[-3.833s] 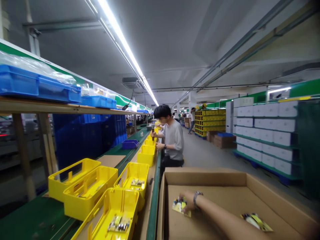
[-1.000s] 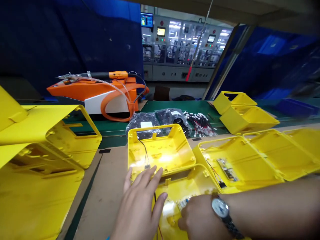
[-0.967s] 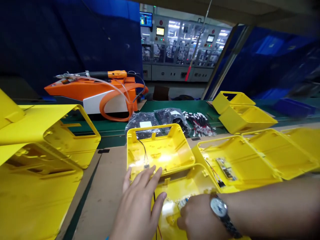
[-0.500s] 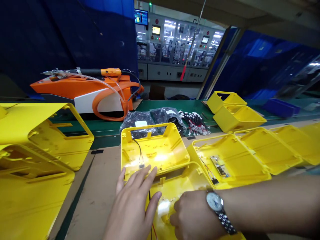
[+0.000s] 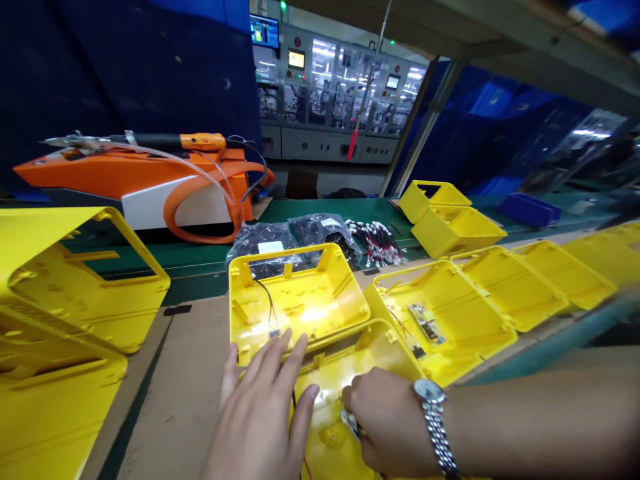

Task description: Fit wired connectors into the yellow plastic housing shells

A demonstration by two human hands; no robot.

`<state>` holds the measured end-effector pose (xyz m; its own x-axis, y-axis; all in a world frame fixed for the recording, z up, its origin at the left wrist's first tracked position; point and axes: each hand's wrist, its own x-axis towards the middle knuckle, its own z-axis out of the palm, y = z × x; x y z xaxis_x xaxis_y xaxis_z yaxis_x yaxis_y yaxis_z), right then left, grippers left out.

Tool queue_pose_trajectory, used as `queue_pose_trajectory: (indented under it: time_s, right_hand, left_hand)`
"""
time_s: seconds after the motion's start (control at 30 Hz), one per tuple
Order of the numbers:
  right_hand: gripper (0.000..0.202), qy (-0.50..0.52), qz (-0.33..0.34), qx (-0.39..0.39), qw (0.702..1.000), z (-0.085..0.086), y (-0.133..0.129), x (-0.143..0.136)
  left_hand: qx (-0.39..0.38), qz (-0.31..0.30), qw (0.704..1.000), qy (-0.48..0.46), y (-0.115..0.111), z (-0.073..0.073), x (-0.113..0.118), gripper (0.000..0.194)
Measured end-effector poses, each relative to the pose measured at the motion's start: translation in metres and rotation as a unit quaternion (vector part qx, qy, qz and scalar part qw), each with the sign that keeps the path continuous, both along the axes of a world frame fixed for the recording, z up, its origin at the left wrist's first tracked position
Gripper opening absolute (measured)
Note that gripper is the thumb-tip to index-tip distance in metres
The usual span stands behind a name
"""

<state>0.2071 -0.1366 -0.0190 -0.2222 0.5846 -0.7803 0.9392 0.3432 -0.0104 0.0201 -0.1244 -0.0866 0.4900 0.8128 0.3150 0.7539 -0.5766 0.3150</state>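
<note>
My left hand [image 5: 265, 407], fingers spread, lies over the near wall of a yellow plastic housing [image 5: 300, 298]. Inside that housing is a small black part on two thin wires [image 5: 273, 303]. A second yellow housing [image 5: 385, 343] sits closer to me, partly covered by both hands; a dark and a red wire run inside it beside my left thumb. My right hand [image 5: 383, 420], wearing a wristwatch, is curled inside this nearer housing. Its fingers are closed on a small whitish part [image 5: 351, 423], mostly hidden by the hand, so its kind is unclear.
To the right, a yellow housing [image 5: 465, 320] contains a small circuit board [image 5: 427, 323], with more housings in a row beyond it. Large yellow housings [image 5: 65, 400] stand at left. Behind are plastic bags [image 5: 270, 243], a wire bundle [image 5: 377, 241] and an orange machine [image 5: 200, 200].
The view has shifted, so most things appear farther left. My right hand has lifted slightly within the nearer housing, and the whitish part now shows at its fingers. My left hand stays in place.
</note>
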Motion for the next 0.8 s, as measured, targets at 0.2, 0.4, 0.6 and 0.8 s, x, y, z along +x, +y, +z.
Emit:
queue_pose_trajectory:
  time_s: [0.2,0.4,0.6,0.8]
  right_hand:
    - [0.032,-0.002,-0.088,0.039,0.995,-0.009,-0.008,0.008]
    - [0.037,0.020,-0.134,0.061,0.989,-0.022,-0.011,0.018]
    - [0.036,0.009,-0.163,0.054,0.985,-0.023,-0.012,0.013]
    - [0.033,-0.017,-0.169,0.034,0.985,-0.014,-0.009,0.005]
  left_hand:
    - [0.049,-0.004,0.998,0.031,-0.008,-0.006,0.000,0.048]
    - [0.088,-0.009,0.996,0.032,-0.012,-0.007,0.003,0.049]
    - [0.104,-0.007,0.994,0.033,-0.015,-0.008,0.004,0.049]
    - [0.117,-0.005,0.992,0.042,-0.017,-0.011,0.002,0.051]
